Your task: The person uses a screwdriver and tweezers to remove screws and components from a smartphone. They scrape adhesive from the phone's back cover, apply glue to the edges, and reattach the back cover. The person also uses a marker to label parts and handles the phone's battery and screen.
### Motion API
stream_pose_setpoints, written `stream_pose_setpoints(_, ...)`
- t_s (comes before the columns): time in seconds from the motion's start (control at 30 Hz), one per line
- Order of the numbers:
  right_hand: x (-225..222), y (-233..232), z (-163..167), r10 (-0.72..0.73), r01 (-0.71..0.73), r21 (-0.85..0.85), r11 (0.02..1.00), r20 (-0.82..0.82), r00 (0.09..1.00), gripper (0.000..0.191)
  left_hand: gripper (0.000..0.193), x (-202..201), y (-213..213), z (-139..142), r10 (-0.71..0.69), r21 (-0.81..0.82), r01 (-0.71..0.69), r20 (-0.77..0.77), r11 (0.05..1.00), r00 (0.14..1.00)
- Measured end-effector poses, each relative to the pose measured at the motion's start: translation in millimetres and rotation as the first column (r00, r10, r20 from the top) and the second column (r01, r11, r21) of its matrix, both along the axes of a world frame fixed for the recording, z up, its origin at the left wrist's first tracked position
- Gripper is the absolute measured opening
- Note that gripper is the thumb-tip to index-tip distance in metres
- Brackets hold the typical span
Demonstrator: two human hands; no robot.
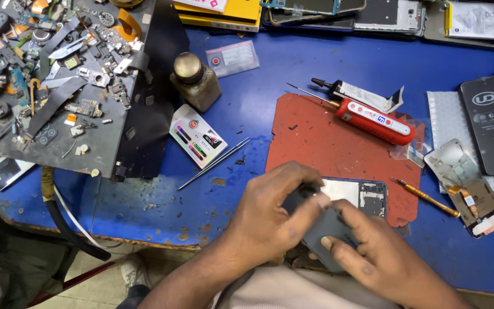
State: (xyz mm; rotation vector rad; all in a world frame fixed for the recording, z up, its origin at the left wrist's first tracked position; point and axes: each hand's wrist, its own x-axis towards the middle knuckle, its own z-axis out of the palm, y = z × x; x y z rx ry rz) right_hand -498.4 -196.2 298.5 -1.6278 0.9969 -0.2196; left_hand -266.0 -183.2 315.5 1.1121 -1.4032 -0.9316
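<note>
Gripping a dark grey phone back cover [328,232] at the near edge of the blue table [293,68], both hands close on it — the left hand [275,212] curls over its top end, the right hand [373,252] pinches its lower side with thumb on top. Just behind it an opened phone [361,193] lies on a red mat [327,143], with a red electric screwdriver [375,120] at the mat's far corner. Tweezers [215,163] and a brown glass bottle [195,80] sit to the left, beside a black tray of loose parts [58,86] — the tabletop is scuffed and chipped along its front edge.
</note>
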Motion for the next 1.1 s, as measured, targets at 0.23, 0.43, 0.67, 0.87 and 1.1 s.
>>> stream_pose_setpoints(0.23, -5.5, -2.9, 3.6, -0.153, 0.161, 0.044, 0.986, -0.153, 0.976, 0.043, 0.015, 18.4, -13.1, -14.6, 0.267, 0.036, -0.265, -0.159, 0.964, 0.950)
stream_pose_setpoints(0.43, -7.7, -55.2, 28.0, -0.244, 0.038, -0.490, 0.871, -0.364, 0.899, 0.037, 0.018, 40.2, -8.6, -9.5, 0.319, -0.259, -0.241, 0.321, 0.935, 0.892)
stream_pose_setpoints(0.67, 20.3, -98.7, 50.8, -0.058, -0.183, -0.526, 0.831, -0.408, 0.911, 0.058, 0.020, 54.1, -3.5, -4.4, 0.361, -0.225, -0.288, 0.445, 0.931, 0.819)
stream_pose_setpoints(0.87, 13.8, -120.4, 43.2, -0.135, -0.282, -0.836, 0.470, -0.384, 0.914, 0.036, 0.018, 54.7, -0.1, -12.0, 0.341, -0.230, -0.267, 0.397, 0.936, 0.852)
stream_pose_setpoints(1.1, 9.3, -186.8, 24.3, -0.079, -0.324, -0.724, 0.609, -0.461, 0.884, 0.040, 0.015, 46.2, 17.8, -25.3, 0.306, -0.177, -0.258, 0.358, 0.950, 0.882)
